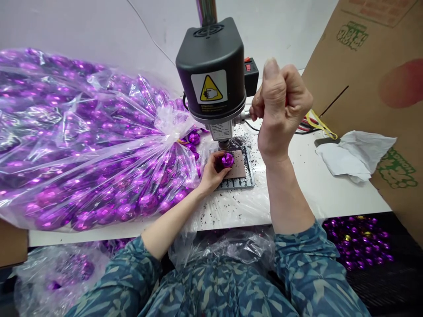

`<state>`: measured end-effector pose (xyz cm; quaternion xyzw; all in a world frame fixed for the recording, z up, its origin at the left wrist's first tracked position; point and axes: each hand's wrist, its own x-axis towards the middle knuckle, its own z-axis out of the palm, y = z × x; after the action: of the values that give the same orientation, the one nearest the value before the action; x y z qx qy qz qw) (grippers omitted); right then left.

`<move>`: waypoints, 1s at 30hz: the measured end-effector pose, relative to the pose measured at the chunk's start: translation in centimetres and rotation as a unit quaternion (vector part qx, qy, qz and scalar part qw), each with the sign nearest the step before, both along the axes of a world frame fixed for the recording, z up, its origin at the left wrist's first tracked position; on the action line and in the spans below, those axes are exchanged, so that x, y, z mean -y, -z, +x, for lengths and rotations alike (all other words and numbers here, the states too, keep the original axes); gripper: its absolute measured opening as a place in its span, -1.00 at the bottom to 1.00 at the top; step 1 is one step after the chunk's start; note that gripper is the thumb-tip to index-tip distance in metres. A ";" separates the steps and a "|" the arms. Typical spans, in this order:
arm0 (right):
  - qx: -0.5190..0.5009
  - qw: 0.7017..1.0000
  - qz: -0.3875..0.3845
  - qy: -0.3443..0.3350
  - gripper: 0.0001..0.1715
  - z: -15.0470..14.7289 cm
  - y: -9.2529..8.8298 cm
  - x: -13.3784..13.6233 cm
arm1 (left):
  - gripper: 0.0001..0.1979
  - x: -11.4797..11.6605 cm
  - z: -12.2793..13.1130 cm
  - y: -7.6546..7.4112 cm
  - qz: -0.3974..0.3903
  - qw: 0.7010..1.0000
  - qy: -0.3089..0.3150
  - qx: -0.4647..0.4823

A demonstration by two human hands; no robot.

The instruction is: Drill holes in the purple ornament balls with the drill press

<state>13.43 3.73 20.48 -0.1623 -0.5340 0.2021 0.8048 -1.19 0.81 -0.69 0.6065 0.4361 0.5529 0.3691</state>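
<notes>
Beneath a black bench drill press (211,61), my left hand (213,171) is closed around a shiny purple faceted ball (227,160). The ball rests on or just over a brown square pad (238,165) on the press's slotted metal base (249,179). The tool end of the press is right above the ball; whether they touch I cannot tell. My right hand (280,101) is raised beside the press head and wrapped around its feed handle, whose shaft (245,116) shows at the fingers. The grip itself is mostly hidden.
A large clear bag (99,145) of purple balls fills the left of the white table (294,193). Dark shavings lie around the base. On the right are crumpled white paper (357,154) and a tall cardboard box (373,88). More purple balls (360,242) sit below the table edge.
</notes>
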 end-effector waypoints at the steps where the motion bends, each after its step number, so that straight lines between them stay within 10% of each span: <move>1: 0.002 1.000 -0.001 0.003 -0.30 0.0 0.1 -0.1 | -0.43 0.2 0.2 0.0 -0.005 1.000 0.000 -0.001; 30: -0.058 0.992 0.082 0.073 -0.17 -0.4 4.9 -0.2 | -0.46 0.9 1.3 -0.7 -0.036 0.997 -0.014 0.069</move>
<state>13.06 3.90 15.57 -0.1222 -0.4876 0.1072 0.8578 0.11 -0.08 0.01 0.5472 0.4380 0.5823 0.4119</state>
